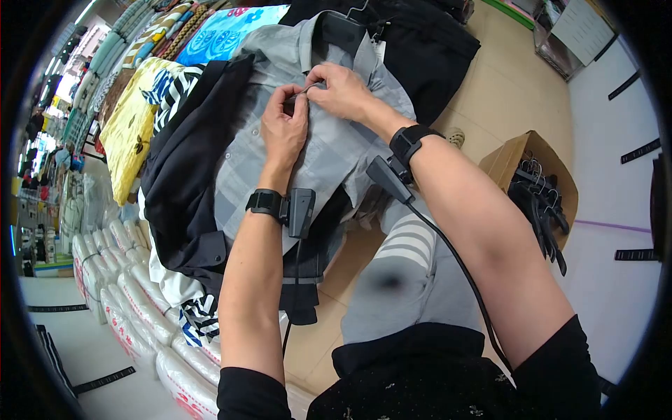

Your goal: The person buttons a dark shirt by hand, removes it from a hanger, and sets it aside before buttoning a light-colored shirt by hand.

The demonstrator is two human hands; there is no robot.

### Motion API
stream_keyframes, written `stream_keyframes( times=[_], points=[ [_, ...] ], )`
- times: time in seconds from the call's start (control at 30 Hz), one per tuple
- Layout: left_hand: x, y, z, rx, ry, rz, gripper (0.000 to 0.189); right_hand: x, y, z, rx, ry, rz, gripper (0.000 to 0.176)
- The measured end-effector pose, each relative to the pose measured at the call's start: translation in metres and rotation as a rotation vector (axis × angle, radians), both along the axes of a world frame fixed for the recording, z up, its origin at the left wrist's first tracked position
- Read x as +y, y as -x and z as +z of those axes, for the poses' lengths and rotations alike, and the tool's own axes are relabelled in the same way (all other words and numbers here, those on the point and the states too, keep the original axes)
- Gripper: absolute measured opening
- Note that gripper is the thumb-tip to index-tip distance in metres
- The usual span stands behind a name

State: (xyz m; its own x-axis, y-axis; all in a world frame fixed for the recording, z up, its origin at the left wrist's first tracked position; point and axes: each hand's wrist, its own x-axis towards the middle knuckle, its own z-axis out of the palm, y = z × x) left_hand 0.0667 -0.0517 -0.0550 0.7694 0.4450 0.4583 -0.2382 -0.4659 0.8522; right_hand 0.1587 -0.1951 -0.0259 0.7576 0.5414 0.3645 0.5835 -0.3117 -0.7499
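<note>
A grey checked shirt (262,157) lies over dark garments, its collar toward the top around a hanger (357,12). My left hand (285,126) pinches the shirt's front edge a little below the collar. Close beside it, my right hand (336,91) also pinches that edge, and the fingertips of both hands nearly meet. White buttons run down the shirt front to the left of my left hand. A white tag (379,52) hangs near the collar's right side. What lies between the fingertips is mostly hidden.
Black garments (192,168) lie left of the shirt, beside yellow cloth (133,119) and blue patterned cloth (227,35). Plastic-wrapped bundles (143,308) stand at lower left. A cardboard box (507,161) of black hangers (535,203) stands at right. Cables run from both wrist devices.
</note>
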Motion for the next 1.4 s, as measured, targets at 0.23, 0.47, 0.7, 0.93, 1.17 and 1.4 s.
stream_keyframes(
  times=[0.23,0.47,0.7,0.93,1.17,1.4],
  points=[
    [-0.011,0.006,0.007,0.01,-0.158,0.094,0.015,0.002,-0.006,-0.003,-0.008,0.042,0.012,0.03],
    [-0.012,0.003,0.016,0.059,-0.306,0.146,0.021,-0.002,0.002,-0.01,-0.138,-0.133,0.037,0.017],
    [-0.012,0.0,0.017,0.123,-0.31,0.196,0.019,-0.002,0.004,-0.011,-0.146,-0.166,0.048,0.015],
    [-0.012,0.005,0.017,0.084,-0.241,0.124,0.018,-0.007,0.004,-0.009,-0.129,-0.174,0.081,0.015],
    [-0.015,0.008,0.018,0.027,-0.29,0.105,0.014,-0.002,0.006,-0.017,-0.115,-0.126,-0.014,0.013],
    [-0.017,0.006,0.016,-0.028,-0.322,0.132,0.014,-0.001,0.006,-0.018,-0.113,-0.131,-0.008,0.014]
  ],
)
